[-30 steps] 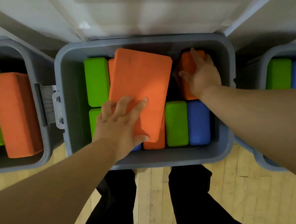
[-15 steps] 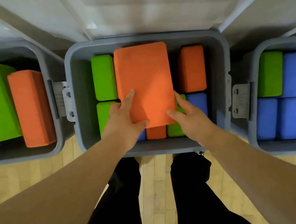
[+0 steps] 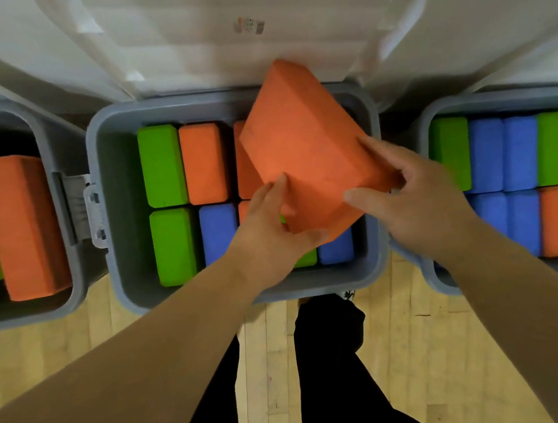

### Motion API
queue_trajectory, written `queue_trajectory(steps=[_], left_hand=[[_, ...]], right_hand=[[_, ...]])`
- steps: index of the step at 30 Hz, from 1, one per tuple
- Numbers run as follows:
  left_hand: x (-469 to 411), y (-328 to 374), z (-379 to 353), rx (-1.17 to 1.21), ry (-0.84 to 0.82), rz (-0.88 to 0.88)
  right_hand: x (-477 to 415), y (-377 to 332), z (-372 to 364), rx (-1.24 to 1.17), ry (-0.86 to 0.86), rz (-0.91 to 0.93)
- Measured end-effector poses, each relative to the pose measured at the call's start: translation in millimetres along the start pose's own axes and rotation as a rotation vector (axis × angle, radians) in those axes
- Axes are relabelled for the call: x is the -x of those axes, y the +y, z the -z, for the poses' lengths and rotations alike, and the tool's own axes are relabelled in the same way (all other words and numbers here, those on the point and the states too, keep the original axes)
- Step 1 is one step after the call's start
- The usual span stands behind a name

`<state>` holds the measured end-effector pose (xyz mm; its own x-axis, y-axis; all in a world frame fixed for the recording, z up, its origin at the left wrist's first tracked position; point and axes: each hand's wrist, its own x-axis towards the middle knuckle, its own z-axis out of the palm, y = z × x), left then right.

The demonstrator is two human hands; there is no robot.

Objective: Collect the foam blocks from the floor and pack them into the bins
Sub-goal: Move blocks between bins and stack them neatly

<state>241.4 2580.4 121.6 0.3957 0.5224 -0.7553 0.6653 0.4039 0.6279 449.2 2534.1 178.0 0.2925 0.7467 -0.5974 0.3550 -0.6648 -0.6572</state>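
Note:
A large orange foam block (image 3: pixel 302 147) is tilted up above the right half of the middle grey bin (image 3: pixel 118 200). My left hand (image 3: pixel 273 236) grips its near lower corner from below, and my right hand (image 3: pixel 413 193) grips its right edge. Inside the middle bin stand green (image 3: pixel 162 166), orange (image 3: pixel 203 164) and blue (image 3: pixel 219 233) blocks on edge; those under the held block are partly hidden.
A left grey bin (image 3: pixel 66 233) holds a green and an orange block. A right grey bin (image 3: pixel 422 148) holds green, blue and orange blocks. Open white lids (image 3: pixel 234 26) lean behind the bins. My dark trousers (image 3: pixel 324 361) stand on the wooden floor (image 3: pixel 78 342).
The orange block lay flat over the middle of the bin; now it is lifted, turned and tilted toward the right side. Both hands shifted right with it.

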Motion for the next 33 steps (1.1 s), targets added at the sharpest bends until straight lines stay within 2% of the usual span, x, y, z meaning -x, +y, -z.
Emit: queue_trajectory(steps=[5,11,18,23,28,33], left_hand=[[-5.8,16.3,-12.7,-0.057,-0.044,-0.008],[-9.3,16.4,-8.0,0.008,0.022,0.027],[-15.1,10.6,-20.0,0.074,-0.065,0.065],[-17.4,-9.1,-16.0,0.116,-0.051,0.08],[-0.5,-9.4,-17.2,0.085,-0.041,0.065],[3.1,3.9,-6.3,0.095,0.015,0.059]], right_hand=[[2.8,6.4,6.5,0.025,0.048,-0.025],[-14.6,-6.4,14.0,0.082,-0.042,0.0],[-24.9,-25.1,17.6,0.338,-0.105,0.002],[-30.0,-18.4,0.2,0.313,-0.179,-0.009],[-19.3,-13.5,-2.9,0.338,-0.159,-0.03],[-28.1,-13.7,-1.9,0.218,-0.116,-0.047]])
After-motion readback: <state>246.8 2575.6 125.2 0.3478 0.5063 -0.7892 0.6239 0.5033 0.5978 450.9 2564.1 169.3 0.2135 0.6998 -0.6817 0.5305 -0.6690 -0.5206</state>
